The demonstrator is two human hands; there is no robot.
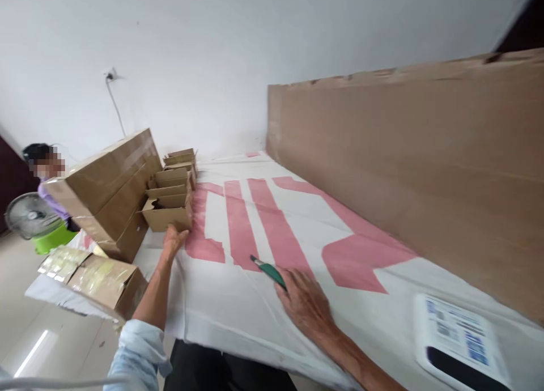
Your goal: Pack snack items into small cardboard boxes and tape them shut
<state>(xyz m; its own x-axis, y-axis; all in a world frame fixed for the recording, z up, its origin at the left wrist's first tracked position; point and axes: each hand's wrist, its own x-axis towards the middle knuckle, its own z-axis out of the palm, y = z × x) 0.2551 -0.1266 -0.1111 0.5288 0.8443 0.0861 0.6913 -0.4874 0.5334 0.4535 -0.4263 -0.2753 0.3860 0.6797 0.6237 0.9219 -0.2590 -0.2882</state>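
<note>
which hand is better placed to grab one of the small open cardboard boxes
Left. The left hand already touches the nearest small open box, while the right hand lies flat on the cloth holding a green tool.

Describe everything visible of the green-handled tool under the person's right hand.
The green-handled tool is slim, with a teal-green body and a short pale tip pointing away from the person. It lies flat and slantwise on the white cloth, across a pink printed stripe. The right hand covers its near end, fingers resting on it. Whether it is a knife or a pen cannot be told.
</note>
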